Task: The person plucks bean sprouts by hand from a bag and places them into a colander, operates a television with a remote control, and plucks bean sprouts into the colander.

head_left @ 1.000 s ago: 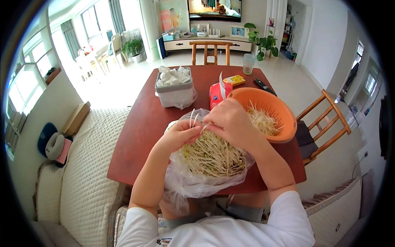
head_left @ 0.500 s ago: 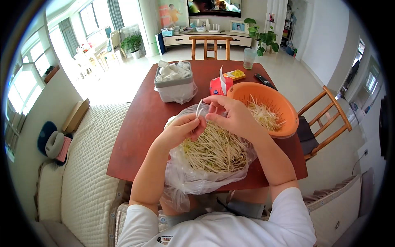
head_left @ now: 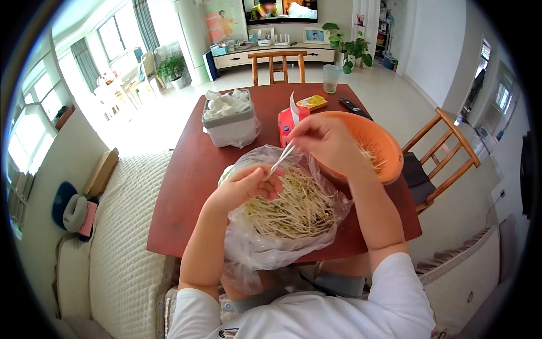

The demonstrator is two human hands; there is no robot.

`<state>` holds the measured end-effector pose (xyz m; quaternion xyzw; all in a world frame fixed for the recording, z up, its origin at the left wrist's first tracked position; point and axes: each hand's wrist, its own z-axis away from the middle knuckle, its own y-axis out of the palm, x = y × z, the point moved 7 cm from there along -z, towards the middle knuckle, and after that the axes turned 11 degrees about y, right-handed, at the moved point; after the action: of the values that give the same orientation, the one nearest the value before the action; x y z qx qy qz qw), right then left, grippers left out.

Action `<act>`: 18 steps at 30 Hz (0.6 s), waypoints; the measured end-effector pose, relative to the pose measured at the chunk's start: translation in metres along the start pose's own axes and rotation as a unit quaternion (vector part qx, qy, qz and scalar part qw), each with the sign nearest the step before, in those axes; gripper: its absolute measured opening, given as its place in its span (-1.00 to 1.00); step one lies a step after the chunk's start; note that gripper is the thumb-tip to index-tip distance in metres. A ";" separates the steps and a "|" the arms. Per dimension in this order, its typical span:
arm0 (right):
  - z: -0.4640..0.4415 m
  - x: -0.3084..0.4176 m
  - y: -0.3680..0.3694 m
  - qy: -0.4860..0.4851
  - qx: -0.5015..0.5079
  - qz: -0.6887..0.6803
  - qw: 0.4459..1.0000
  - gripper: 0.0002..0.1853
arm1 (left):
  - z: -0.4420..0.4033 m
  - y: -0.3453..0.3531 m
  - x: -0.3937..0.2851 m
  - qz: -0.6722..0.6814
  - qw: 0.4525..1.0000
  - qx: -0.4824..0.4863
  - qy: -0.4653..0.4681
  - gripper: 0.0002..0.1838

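Note:
A few white bean sprouts [head_left: 281, 160] slant between my two hands. My right hand [head_left: 324, 142] pinches their upper ends. The lower ends lie between the thumb and curled fingers of my left hand [head_left: 248, 185]. Below both hands a clear plastic bag [head_left: 271, 254] lies spread on the table, with a heap of bean sprouts [head_left: 299, 212] in it. To the right stands an orange colander [head_left: 389, 144] holding more sprouts, partly hidden behind my right hand and forearm.
On the red-brown table [head_left: 180, 192] stand a grey-rimmed bin [head_left: 230, 130] with white tissues, a red tissue pack [head_left: 287, 124], a yellow box [head_left: 312, 102], a remote [head_left: 353, 107] and a glass [head_left: 331, 79]. Wooden chairs [head_left: 446, 164] stand at the right and far sides.
My right hand has moved slightly up and right, drawing the sprouts' upper ends with it. The fingers of my left hand have loosened a little. The view has shifted slightly.

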<state>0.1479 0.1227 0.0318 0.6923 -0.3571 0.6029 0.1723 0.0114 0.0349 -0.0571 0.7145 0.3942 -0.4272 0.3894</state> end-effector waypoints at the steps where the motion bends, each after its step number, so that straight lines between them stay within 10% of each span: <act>1: 0.002 0.007 -0.018 -0.002 -0.023 -0.050 0.998 -0.92 | -0.001 -0.002 0.001 0.022 1.000 -0.003 0.004 -0.61; 18: 0.020 -0.034 -0.150 0.183 -0.138 0.246 0.942 -0.85 | 0.000 -0.014 -0.004 -0.069 0.995 -0.056 0.046 -0.75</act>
<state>0.2666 0.2222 0.0236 0.4303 -0.5584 0.6873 0.1752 -0.0028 0.0392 -0.0562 0.6816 0.4835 -0.3966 0.3799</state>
